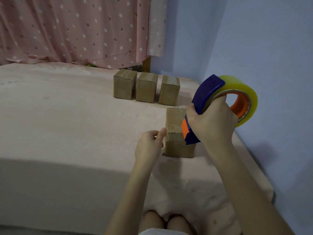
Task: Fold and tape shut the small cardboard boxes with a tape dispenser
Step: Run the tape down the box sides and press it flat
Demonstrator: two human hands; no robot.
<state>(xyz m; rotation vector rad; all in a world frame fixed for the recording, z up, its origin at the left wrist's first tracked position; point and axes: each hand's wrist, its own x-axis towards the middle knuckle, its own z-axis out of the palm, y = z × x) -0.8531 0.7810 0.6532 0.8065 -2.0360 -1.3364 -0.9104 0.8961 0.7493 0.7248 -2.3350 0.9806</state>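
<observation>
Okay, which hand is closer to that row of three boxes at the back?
Right. The right hand grips the tape dispenser over the near box, just in front of the row of three boxes. The left hand sits lower, at the near box's left side.

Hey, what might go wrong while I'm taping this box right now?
The left hand only touches the near box at its edge, so the box could slide on the soft pink sheet as the right hand pulls the tape dispenser. The dispenser's cutting end sits close to the left fingers, which risks a nick.
</observation>
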